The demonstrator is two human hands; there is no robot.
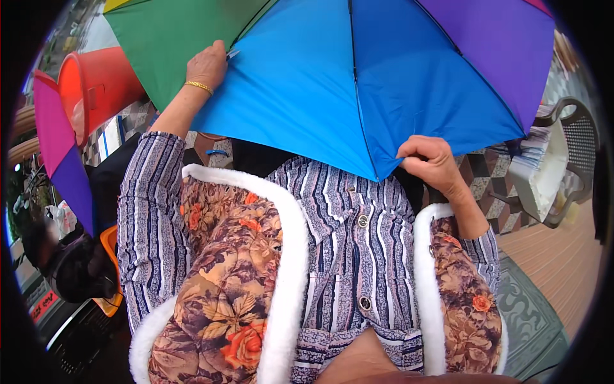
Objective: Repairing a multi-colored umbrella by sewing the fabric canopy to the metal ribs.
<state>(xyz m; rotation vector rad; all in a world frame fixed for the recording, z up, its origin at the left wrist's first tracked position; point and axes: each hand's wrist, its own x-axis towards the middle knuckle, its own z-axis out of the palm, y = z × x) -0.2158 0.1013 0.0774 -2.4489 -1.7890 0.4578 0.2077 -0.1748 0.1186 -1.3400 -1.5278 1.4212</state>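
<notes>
A rainbow-coloured umbrella (288, 96) lies spread in front of me, its thin black ribs running along the seams between green, light blue, dark blue and purple panels. At its lower edge my right hand (433, 164) is closed, thumb and fingers pinching the dark blue cloth beside a rib's tip. Farther off to the left, my left hand (208, 67) is closed over the canopy where green meets light blue. A small silvery pointed thing (233, 54) sticks out from its fingers; most of it is hidden in the hand, so its kind is unclear.
A red bucket (105, 89) lies tilted at the left, near another umbrella's pink and purple cloth (61, 144). Below that is a dark-haired person (73, 269) by an orange chair edge. On the right, a white foam box (543, 173) rests on a dark plastic chair (583, 137).
</notes>
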